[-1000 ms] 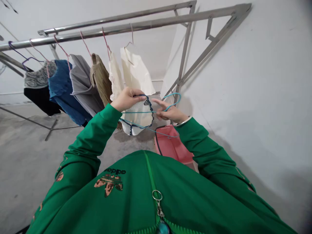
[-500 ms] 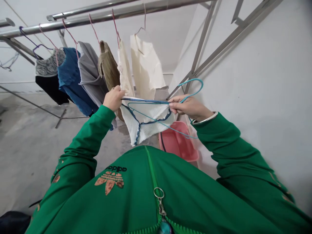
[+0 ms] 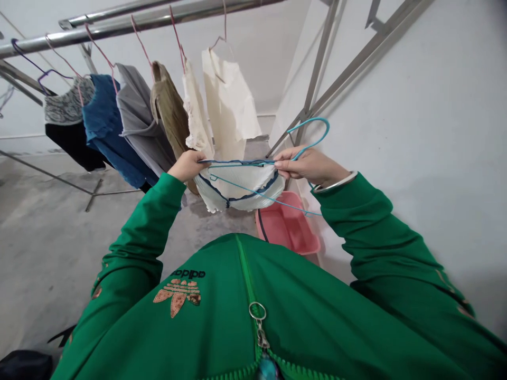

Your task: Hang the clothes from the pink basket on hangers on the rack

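Note:
A white ribbed garment with dark blue trim (image 3: pixel 241 183) is stretched sideways between my hands in front of the green jacket. My left hand (image 3: pixel 188 165) pinches its upper left corner. At the other end, my right hand (image 3: pixel 311 167) grips the edge of the same garment together with a turquoise clothes hanger (image 3: pixel 263 194). The hanger's hook curves up above my right hand, and its lower bar slants across the front of the cloth. Whether any of the hanger lies inside the garment, I cannot tell.
A metal clothes rail (image 3: pixel 152 21) crosses the top, carrying several garments on hangers, with a cream top (image 3: pixel 229 100) nearest on the right. A pink basin (image 3: pixel 287 227) stands on the floor below my right hand. A metal brace (image 3: pixel 317 79) runs beside the white wall.
The garment's lower part has risen, so it hangs shorter and its pointed bottom no longer droops. Both hands keep their hold. The view has shifted slightly to the right.

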The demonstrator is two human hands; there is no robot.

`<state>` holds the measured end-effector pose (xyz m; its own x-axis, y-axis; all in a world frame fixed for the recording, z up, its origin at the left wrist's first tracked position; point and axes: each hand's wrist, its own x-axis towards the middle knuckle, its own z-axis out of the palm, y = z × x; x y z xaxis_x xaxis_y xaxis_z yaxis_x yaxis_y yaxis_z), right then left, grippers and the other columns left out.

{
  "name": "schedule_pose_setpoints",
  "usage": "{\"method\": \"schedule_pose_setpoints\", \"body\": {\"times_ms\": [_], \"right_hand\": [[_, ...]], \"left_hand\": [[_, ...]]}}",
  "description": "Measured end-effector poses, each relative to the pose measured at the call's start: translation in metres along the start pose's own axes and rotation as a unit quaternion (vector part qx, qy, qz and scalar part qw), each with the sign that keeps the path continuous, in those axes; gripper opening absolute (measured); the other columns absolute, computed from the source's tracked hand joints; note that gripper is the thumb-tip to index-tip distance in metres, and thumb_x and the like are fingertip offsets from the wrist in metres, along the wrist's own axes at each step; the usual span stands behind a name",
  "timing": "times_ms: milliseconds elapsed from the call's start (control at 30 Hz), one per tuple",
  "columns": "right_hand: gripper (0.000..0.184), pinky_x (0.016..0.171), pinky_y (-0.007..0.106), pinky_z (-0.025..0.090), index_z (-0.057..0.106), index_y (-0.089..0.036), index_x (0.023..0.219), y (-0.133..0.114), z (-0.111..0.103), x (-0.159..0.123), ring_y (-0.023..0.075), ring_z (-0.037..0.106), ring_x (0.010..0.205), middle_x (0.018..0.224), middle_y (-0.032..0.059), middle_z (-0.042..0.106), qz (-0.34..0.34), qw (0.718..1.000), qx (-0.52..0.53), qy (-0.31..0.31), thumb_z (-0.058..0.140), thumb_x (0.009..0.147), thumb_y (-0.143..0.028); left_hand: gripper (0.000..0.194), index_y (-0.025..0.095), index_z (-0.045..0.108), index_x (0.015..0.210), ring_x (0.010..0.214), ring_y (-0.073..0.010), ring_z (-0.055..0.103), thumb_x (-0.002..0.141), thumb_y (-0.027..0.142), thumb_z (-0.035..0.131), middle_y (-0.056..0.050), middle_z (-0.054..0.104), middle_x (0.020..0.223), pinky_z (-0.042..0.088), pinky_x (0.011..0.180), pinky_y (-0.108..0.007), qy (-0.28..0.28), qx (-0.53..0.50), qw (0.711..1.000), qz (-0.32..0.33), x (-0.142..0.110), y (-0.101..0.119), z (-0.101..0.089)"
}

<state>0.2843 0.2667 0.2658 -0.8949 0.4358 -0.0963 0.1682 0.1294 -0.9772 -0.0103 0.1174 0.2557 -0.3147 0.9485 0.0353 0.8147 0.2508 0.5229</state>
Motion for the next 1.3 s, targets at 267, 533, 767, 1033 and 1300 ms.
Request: {"method": "schedule_pose_setpoints", "body": {"times_ms": [267,533,767,1033,1300], "right_hand": [[0.031,0.038,0.019,0.016,0.061,-0.013,0.076,0.001,0.001,-0.004,0.0017,0.032,0.039,0.049,-0.0036,0.053,0.020,0.999,-0.028,0.012,0.074,0.078,-0.041],[0.029,0.041,0.019,0.024,0.060,-0.013,0.071,0.007,0.015,0.003,0.0033,0.038,0.041,0.048,-0.0026,0.054,-0.021,0.992,-0.089,0.091,0.069,0.081,-0.038],[0.025,0.051,0.023,0.036,0.062,-0.012,0.070,-0.027,0.003,0.035,0.0071,0.045,0.050,0.051,-0.0014,0.052,-0.106,0.965,-0.212,0.110,0.069,0.081,-0.033],[0.030,0.085,0.044,0.053,0.057,-0.016,0.104,-0.027,-0.031,0.064,0.0212,0.061,0.091,0.090,0.0064,0.060,-0.264,0.863,-0.285,0.324,0.060,0.088,-0.042],[0.023,0.093,0.042,0.051,0.058,-0.018,0.108,0.060,0.064,0.055,0.0232,0.060,0.102,0.103,0.0116,0.063,-0.372,0.838,-0.356,0.179,0.042,0.092,-0.023]], "left_hand": [[0.021,0.012,0.070,0.073,0.073,-0.0189,0.058,0.080,0.026,0.055,-0.005,0.064,0.067,0.044,0.069,-0.029,0.085,0.043,0.995,0.024,0.007,0.005,0.018],[0.028,0.016,0.075,0.097,0.085,-0.0214,0.064,0.087,0.022,0.049,-0.008,0.070,0.086,0.047,0.077,-0.030,0.001,0.086,0.986,0.145,-0.003,0.024,0.030],[0.027,0.017,0.070,0.104,0.102,-0.0282,0.057,0.092,0.029,0.048,-0.014,0.061,0.107,0.043,0.084,-0.040,0.096,0.198,0.953,0.209,0.035,0.038,0.034],[0.022,0.019,0.062,0.102,0.098,-0.0257,0.062,0.095,0.028,0.044,-0.011,0.066,0.101,0.045,0.081,-0.033,0.208,0.164,0.958,0.112,0.042,0.050,-0.006],[0.020,0.020,0.061,0.087,0.088,-0.0215,0.061,0.094,0.031,0.046,-0.006,0.064,0.085,0.044,0.077,-0.030,0.248,0.159,0.948,0.120,0.024,0.053,-0.024]]}}
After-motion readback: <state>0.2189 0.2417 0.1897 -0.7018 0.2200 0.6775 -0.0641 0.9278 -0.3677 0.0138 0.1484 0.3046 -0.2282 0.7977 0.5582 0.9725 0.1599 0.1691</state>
